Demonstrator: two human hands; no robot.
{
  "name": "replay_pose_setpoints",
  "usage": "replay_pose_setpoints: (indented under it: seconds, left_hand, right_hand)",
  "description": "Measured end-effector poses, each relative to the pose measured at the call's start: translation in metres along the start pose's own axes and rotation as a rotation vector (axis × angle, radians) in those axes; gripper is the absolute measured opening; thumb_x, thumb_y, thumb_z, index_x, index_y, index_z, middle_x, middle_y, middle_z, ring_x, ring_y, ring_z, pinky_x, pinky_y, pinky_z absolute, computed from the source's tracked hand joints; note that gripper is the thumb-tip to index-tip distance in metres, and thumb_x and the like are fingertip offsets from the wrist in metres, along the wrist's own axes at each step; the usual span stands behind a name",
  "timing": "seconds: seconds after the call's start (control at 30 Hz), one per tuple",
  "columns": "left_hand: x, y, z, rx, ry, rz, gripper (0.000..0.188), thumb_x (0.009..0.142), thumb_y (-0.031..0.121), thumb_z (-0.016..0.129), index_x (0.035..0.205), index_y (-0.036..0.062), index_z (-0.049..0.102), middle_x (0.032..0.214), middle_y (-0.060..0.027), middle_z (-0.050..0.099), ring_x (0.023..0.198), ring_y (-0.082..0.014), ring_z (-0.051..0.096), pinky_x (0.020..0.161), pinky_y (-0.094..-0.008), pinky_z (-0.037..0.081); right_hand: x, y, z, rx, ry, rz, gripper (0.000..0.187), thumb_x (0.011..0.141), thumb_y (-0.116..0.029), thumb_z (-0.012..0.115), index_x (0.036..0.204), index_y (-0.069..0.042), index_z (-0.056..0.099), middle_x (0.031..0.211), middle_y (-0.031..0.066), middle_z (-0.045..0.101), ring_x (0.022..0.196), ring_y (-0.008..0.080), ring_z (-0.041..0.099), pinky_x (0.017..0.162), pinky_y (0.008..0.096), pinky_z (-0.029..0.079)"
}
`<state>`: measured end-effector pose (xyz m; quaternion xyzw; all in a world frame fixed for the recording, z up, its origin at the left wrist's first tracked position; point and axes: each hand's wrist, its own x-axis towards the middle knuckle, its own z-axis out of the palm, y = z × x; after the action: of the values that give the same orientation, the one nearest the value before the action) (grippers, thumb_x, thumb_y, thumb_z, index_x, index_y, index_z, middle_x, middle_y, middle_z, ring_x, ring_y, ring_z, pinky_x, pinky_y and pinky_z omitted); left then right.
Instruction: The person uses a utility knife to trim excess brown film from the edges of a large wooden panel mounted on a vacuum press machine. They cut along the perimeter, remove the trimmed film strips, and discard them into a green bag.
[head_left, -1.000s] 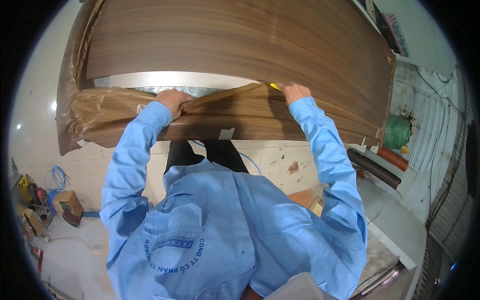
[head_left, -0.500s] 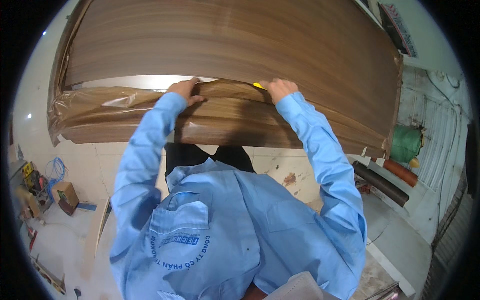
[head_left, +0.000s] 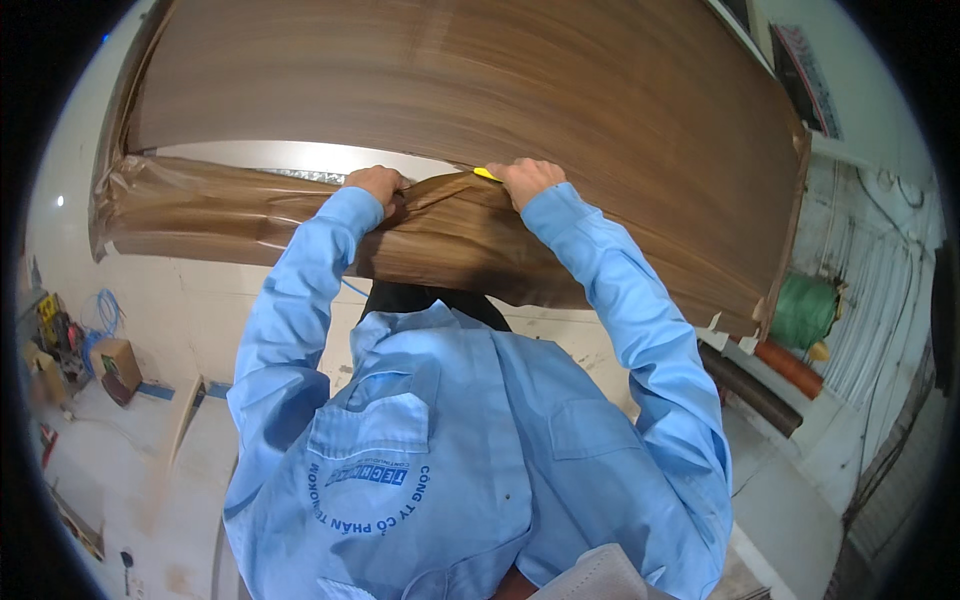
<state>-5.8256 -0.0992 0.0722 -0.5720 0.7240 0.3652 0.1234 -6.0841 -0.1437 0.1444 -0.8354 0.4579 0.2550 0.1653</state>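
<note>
A large flat panel (head_left: 420, 80) lies in front of me, covered with brown wood-grain film. Along its near side a long slit parts the film, and a pale surface (head_left: 300, 155) shows through. My left hand (head_left: 378, 184) is closed on the loose edge of the near film strip (head_left: 440, 230), which bunches up and sags toward me. My right hand (head_left: 530, 182) grips a yellow utility knife (head_left: 487, 174), mostly hidden by the fingers. Its tip end points left, at the right end of the slit.
Dark and orange-brown rolls (head_left: 785, 366) lie at the right, near a green bundle (head_left: 803, 308). At the left are a cardboard box (head_left: 116, 366), a coil of blue hose (head_left: 103, 312) and several tools. A tiled floor shows below the panel's near edge.
The near film strip is pulled further toward me and the slit gapes wider. My right hand with the knife appears further left. My left fingers have closed on the film.
</note>
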Motion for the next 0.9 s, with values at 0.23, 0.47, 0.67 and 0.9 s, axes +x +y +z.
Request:
replay_pose_setpoints:
  seconds: [0.23, 0.47, 0.67, 0.9]
  left_hand:
    - [-0.005, -0.009, 0.002, -0.117, 0.036, 0.031, 0.027, 0.084, 0.017, 0.068, 0.111, 0.0211, 0.072, 0.101, -0.0137, 0.071, 0.097, -0.0339, 0.066, 0.089, -0.0423, 0.053]
    - [0.000, -0.018, 0.014, -0.224, -0.019, 0.168, 0.016, 0.082, 0.017, 0.070, 0.098, 0.0169, 0.072, 0.091, -0.0145, 0.070, 0.090, -0.0351, 0.067, 0.078, -0.0446, 0.052]
    - [-0.010, -0.013, 0.011, -0.225, -0.104, 0.259, 0.017, 0.080, 0.014, 0.069, 0.097, 0.0124, 0.069, 0.088, -0.0161, 0.070, 0.087, -0.0362, 0.066, 0.075, -0.0439, 0.051]
    - [0.014, 0.063, 0.024, -0.058, -0.159, 0.163, 0.072, 0.080, 0.045, 0.074, 0.132, 0.0053, 0.044, 0.110, -0.0231, 0.066, 0.107, -0.0382, 0.062, 0.091, -0.0427, 0.049]
  right_hand:
    - [0.000, 0.017, -0.015, -0.151, -0.154, 0.032, 0.050, 0.090, -0.007, 0.052, 0.135, -0.030, 0.055, 0.104, 0.0160, 0.069, 0.097, 0.0357, 0.067, 0.081, 0.0460, 0.055]
    - [-0.052, 0.088, 0.006, -0.241, -0.263, 0.214, 0.042, 0.095, -0.009, 0.044, 0.131, -0.026, 0.057, 0.103, 0.0180, 0.069, 0.098, 0.0353, 0.068, 0.081, 0.0454, 0.055]
    - [-0.089, 0.145, 0.038, -0.303, -0.306, 0.321, 0.044, 0.096, -0.009, 0.042, 0.134, -0.027, 0.055, 0.103, 0.0165, 0.070, 0.099, 0.0336, 0.068, 0.081, 0.0444, 0.056]
    - [-0.139, 0.206, 0.068, -0.214, -0.244, 0.388, 0.043, 0.095, -0.010, 0.043, 0.133, -0.027, 0.056, 0.104, 0.0169, 0.069, 0.100, 0.0344, 0.067, 0.082, 0.0445, 0.056]
